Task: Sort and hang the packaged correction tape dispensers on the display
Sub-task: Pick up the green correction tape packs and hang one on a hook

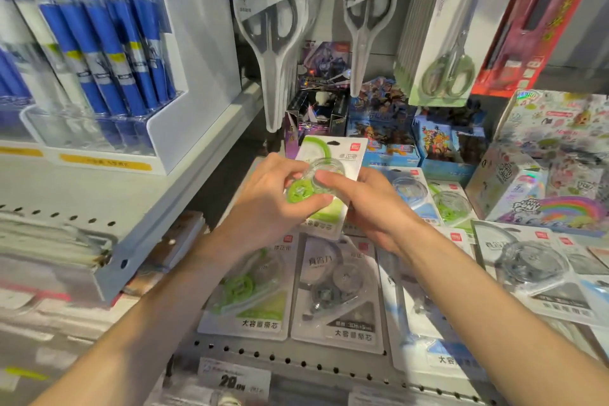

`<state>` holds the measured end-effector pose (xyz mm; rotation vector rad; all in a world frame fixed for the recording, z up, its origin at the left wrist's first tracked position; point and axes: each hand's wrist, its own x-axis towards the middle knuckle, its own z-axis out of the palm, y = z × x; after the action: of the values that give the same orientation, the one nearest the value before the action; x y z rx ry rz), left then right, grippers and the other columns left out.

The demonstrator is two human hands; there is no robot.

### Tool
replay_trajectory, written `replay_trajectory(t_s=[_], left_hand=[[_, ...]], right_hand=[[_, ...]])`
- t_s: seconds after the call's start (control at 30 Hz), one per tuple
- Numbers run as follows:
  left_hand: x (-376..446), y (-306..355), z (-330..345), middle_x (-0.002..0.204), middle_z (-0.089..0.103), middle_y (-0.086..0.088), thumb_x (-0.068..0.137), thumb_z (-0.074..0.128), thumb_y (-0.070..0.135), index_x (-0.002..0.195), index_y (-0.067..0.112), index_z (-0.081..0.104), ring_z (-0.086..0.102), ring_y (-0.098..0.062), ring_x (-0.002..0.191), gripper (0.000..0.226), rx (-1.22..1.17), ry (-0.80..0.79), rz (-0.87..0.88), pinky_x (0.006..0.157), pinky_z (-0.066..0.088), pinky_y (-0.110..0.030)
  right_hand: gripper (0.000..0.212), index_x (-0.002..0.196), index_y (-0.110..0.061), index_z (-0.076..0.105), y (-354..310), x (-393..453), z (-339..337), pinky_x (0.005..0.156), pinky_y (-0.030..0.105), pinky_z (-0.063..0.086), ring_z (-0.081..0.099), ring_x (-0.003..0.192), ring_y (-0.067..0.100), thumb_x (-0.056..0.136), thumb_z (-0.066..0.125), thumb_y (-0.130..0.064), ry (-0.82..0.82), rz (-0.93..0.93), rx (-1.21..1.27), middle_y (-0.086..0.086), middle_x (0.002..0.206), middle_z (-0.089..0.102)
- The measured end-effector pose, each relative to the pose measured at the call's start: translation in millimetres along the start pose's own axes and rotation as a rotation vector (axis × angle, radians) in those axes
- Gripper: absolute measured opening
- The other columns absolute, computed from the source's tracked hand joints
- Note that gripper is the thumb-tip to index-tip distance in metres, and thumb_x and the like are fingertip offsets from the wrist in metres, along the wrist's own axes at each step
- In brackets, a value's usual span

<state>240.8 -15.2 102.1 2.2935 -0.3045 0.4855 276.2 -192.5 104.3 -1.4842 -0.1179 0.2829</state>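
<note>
Two hands on one item: the left hand (263,198) and right hand (372,208) both curl round a green-packaged correction tape dispenser (324,181), thumbs on its clear blister, card held upright above the shelf.

Landmark — the held pack. Directly below it, lying flat on the shelf (296,359): a second green pack (253,290), and beside that a grey pack (339,293). To its right, a blue pack (408,191), another green one (451,204), and further right a larger grey pack (530,267). Above and behind it hang packaged scissors (273,43); card boxes (379,122) stand between.

Step in hand, as judged: sorting — the pack is being checked or matched by colour, not yet hung. Next move would call for finding the card's hang-hole and a free peg for green stock.

Not determinable: any peg for these packs; the hang-hole itself; most label print, blurred. Forearms cover parts of the packs below. Price tag (234,379) at the shelf edge only partly legible.
</note>
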Motion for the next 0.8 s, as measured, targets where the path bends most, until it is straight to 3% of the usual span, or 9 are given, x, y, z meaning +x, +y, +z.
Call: replay_trajectory(t_s=[0.1,0.17,0.23,0.43,0.5,0.57,0.67,0.8], left_hand=[[-17,-2,-7,0.114,0.057,0.008,0.082,0.081,0.044,0.129,0.018,0.065,0.058,-0.003,0.092,0.056,-0.01,0.001,0.014,0.079,0.046,-0.012],[-29,-7,-13,0.109,0.054,0.022,0.081,0.078,0.051,0.13,0.027,0.062,0.058,0.005,0.091,0.057,0.038,-0.033,-0.038,0.072,0.047,-0.009],[-43,-15,-19,0.104,0.049,0.028,0.077,0.076,0.062,0.133,0.033,0.058,0.055,0.009,0.089,0.065,0.123,-0.122,-0.113,0.065,0.044,-0.01],[-80,-32,-28,0.105,0.044,0.021,0.05,0.054,0.097,0.128,0.038,0.055,0.048,0.0,0.092,0.098,0.346,-0.342,-0.234,0.069,0.04,-0.027],[-86,-34,-29,0.108,0.043,0.019,0.05,0.057,0.095,0.125,0.039,0.055,0.049,-0.007,0.101,0.094,0.375,-0.345,-0.253,0.078,0.042,-0.031],[-88,-33,-31,0.109,0.044,0.018,0.059,0.066,0.085,0.123,0.039,0.057,0.049,-0.009,0.107,0.08,0.357,-0.334,-0.266,0.084,0.041,-0.031],[-89,-29,-33,0.112,0.043,0.019,0.072,0.073,0.073,0.13,0.035,0.056,0.047,-0.007,0.107,0.071,0.334,-0.29,-0.253,0.089,0.043,-0.031],[-79,-15,-40,0.123,0.046,0.012,0.08,0.074,0.061,0.139,0.023,0.055,0.05,-0.01,0.109,0.072,0.262,-0.152,-0.198,0.1,0.048,-0.038]], right_hand=[[0.029,0.119,-0.007,0.072,2,-10,1,0.091,0.047,0.062,0.079,0.098,0.028,0.091,0.075,-0.01,0.047,0.018,0.075,0.011,0.106,0.082],[0.025,0.117,-0.008,0.07,2,-17,-2,0.094,0.053,0.06,0.079,0.097,0.032,0.092,0.074,-0.009,0.084,0.013,0.092,0.013,0.105,0.081],[0.022,0.115,-0.009,0.07,5,-25,-9,0.095,0.055,0.06,0.079,0.097,0.031,0.093,0.073,-0.011,0.095,0.005,0.083,0.012,0.106,0.082],[0.044,0.125,-0.009,0.067,15,-46,-19,0.105,0.055,0.053,0.076,0.11,0.03,0.086,0.077,-0.026,0.064,-0.034,-0.007,0.007,0.116,0.08],[0.051,0.125,-0.013,0.068,17,-51,-20,0.107,0.058,0.051,0.073,0.114,0.033,0.081,0.08,-0.036,0.093,-0.032,-0.067,0.003,0.115,0.08],[0.049,0.125,-0.015,0.067,21,-55,-22,0.102,0.058,0.055,0.07,0.117,0.039,0.081,0.08,-0.034,0.097,-0.013,-0.053,0.003,0.113,0.081],[0.044,0.128,-0.01,0.066,24,-61,-23,0.08,0.036,0.064,0.078,0.103,0.024,0.088,0.077,-0.024,0.083,-0.008,0.003,0.003,0.111,0.081],[0.042,0.127,-0.013,0.066,24,-67,-24,0.098,0.053,0.058,0.077,0.105,0.028,0.089,0.077,-0.024,0.156,0.005,0.01,0.004,0.114,0.08]])
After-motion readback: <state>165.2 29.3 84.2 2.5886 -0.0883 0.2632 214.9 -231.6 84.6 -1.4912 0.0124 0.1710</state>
